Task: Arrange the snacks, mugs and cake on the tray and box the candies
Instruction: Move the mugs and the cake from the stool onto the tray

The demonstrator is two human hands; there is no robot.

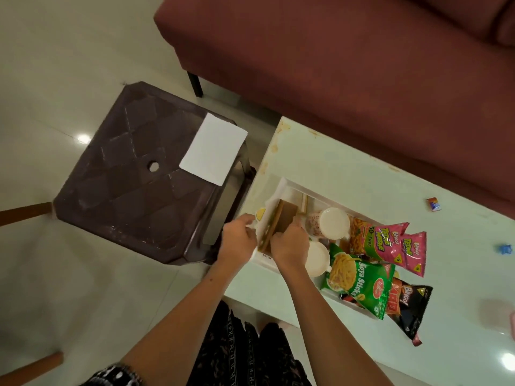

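A white tray [295, 187] lies on the pale green table [362, 168]. At its left end a flat brown cake slab [285, 215] stands tilted against the tray wall. My right hand [289, 246] grips the slab's near end. My left hand [239, 240] pinches the tray's left rim beside it. Two white mugs [333, 222] [317, 257] stand in the tray's middle. Two pink snack packs [376, 240] [415, 252], a green Soya Sticks pack [359, 282] and a black pack [409, 305] lie over the tray's right end. Two loose candies [434, 204] [505, 248] rest on the table.
A dark brown plastic stool [133, 174] stands left of the table with a white rectangular sheet or lid [213, 150] on its corner. A maroon sofa [334, 65] runs behind the table. A small yellow round thing [261, 213] sits at the tray's left edge.
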